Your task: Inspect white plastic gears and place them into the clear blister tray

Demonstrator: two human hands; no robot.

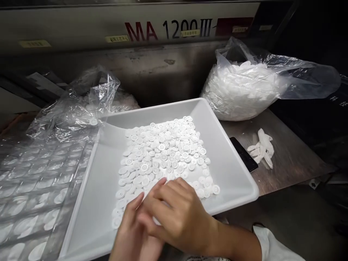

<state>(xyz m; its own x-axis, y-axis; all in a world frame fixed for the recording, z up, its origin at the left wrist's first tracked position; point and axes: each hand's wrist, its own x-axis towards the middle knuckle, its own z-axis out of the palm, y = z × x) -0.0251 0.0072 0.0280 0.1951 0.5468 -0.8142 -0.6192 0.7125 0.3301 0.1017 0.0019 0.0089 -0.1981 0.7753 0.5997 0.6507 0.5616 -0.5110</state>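
Head view. Left hand [129,232] and right hand [179,217] low in frame, close together, right hand partly over left, both above the near edge of a pile of white spoked discs [163,152]. Pile spread in a single loose layer, some discs overlapping, inside a white tray [231,174], toward the tray's middle and near side.

Grip: both hands curved and partly open, fingers loosely spread, right fingers [168,190] resting at or just over the discs. Hold on any disc: cannot tell, palms and fingers hiding the contact. A few discs showing beneath and between the hands.

Tray set on a steel bench [293,159], its left edge overlapping a transparent formed sheet with rows of pockets [35,188]. Loose plastic film [92,94] bunched behind that sheet. Beyond the tray on the right, a plastic bag [239,90] packed with white discs, mouth open and film trailing right. Black phone [243,154] lying just beside the tray's right rim, white gloves [261,148] just beyond it. White sleeve [274,246] at lower right. Machine panel [168,29] along the back, marked "MA 1200 III".
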